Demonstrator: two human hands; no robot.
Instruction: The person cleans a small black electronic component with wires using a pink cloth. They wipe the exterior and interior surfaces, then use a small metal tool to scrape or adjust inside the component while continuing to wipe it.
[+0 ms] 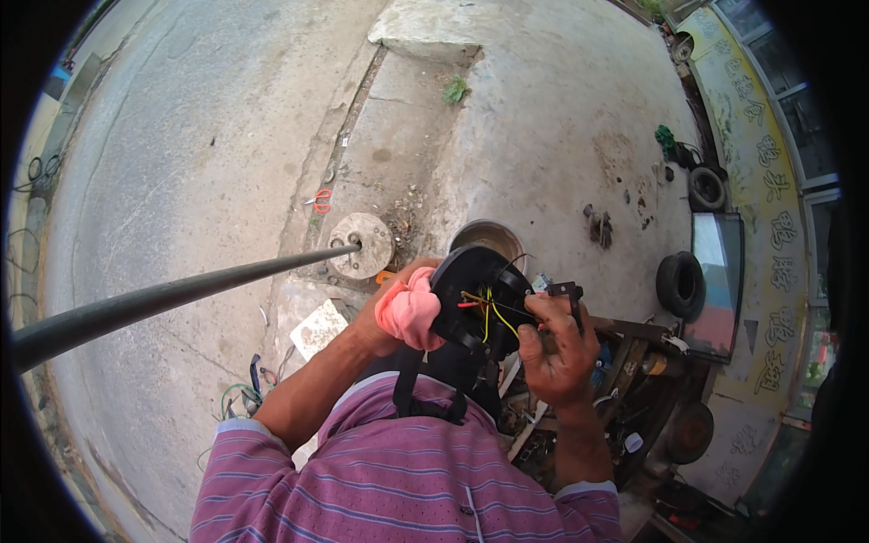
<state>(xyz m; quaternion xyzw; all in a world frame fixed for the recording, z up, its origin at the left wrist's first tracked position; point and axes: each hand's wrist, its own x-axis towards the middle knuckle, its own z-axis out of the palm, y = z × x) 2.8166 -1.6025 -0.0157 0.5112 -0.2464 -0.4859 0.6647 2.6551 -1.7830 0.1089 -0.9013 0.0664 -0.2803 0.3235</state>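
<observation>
My left hand (369,328) is closed around the rim of a black round housing (455,273), with a pink cloth (409,310) bunched between its fingers and the rim. Inside the housing's open side lies a tangle of thin yellow wires (489,317), with a short red piece (468,305) among them. My right hand (559,355) is beside the housing, fingers curled, with a small black block (568,291) at the fingertips. A thin dark wire runs between the housing and these fingers. How the fingers grip the block is partly hidden.
A metal bucket (487,237) stands just beyond the housing. Left of it, a long pole (181,294) rises from a round concrete base (364,262). Red-handled scissors (321,201) lie on the ground. At right are a cluttered workbench (625,385), a tyre (681,285) and a glass pane (720,262).
</observation>
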